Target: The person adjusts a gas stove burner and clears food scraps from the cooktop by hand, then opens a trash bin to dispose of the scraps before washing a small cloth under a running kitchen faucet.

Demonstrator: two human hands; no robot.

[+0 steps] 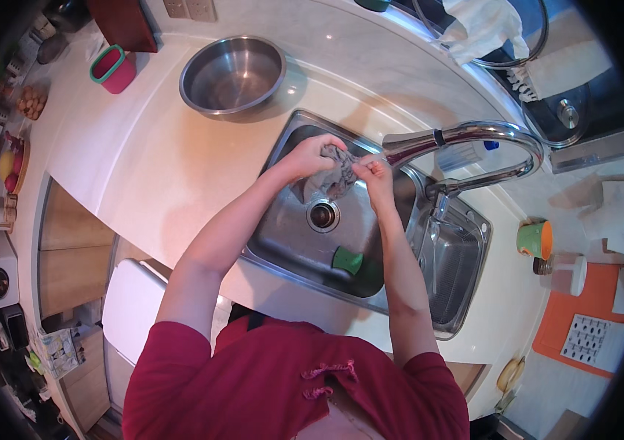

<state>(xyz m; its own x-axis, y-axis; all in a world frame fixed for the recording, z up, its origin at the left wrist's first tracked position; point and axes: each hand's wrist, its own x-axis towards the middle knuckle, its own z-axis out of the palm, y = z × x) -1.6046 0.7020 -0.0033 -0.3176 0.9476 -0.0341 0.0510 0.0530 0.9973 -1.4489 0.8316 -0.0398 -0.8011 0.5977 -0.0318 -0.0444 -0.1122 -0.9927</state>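
Observation:
Both hands are over the larger basin of a stainless steel sink [290,258]. My left hand [314,157] grips one side of a crumpled grey cloth [334,179]. The fingers of my right hand [376,175] pinch the cloth's other side. It is bunched between them, above and behind the drain strainer [323,215]. The spout of a chrome gooseneck faucet [466,135] reaches in close beside my right hand. Whether water is running cannot be made out. A green sponge [348,259] lies on the basin floor, nearer to me.
A steel mixing bowl [235,77] stands on the counter behind the sink to the left, with a pink container [113,70] farther left. The smaller basin [455,275] is on the right. An orange-and-green cup [534,240] and a clear plastic container [567,274] stand beyond it.

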